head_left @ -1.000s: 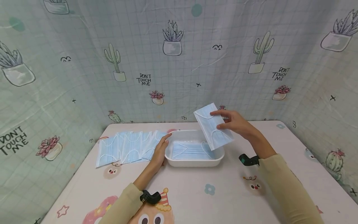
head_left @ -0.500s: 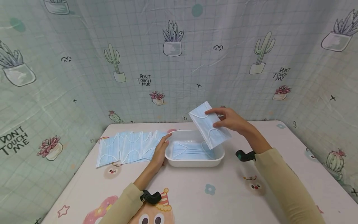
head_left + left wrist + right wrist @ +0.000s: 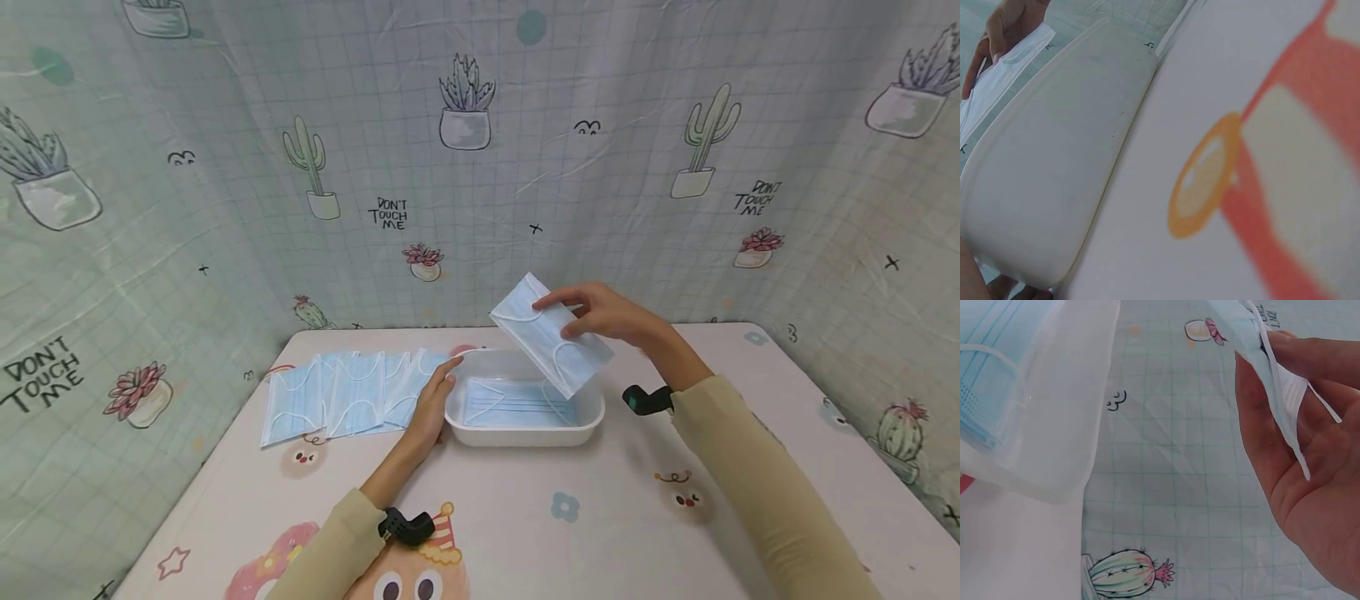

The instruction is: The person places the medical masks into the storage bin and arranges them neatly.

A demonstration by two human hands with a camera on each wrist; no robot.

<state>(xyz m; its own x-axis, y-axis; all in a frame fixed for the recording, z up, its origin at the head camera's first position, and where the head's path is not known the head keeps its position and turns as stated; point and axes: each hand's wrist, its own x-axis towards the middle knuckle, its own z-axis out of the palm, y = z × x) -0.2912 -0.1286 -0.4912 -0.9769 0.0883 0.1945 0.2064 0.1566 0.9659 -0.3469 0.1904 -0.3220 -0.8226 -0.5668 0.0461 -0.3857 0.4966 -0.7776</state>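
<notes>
My right hand (image 3: 611, 315) pinches a folded blue face mask (image 3: 553, 337) between thumb and fingers, tilted over the right back of a white plastic box (image 3: 525, 437). In the right wrist view the held mask (image 3: 1272, 394) appears edge-on, its white ear loop hanging along it. Inside the box another mask (image 3: 510, 404) lies flat, pleats and ear loops up. My left hand (image 3: 429, 410) grips the box's left end, a finger reaching along the rim. From the left wrist, the box wall (image 3: 1066, 156) hides most of that hand; only a few fingers show at its lower end.
Several blue masks (image 3: 352, 396) lie overlapping in a row left of the box. The white table cover (image 3: 510, 533) has cartoon prints. A cactus-printed curtain (image 3: 480, 192) stands behind the table and along both sides.
My right hand has moved left with the mask, which now tilts further left and hangs more over the box. The left hand and the box stay in place.
</notes>
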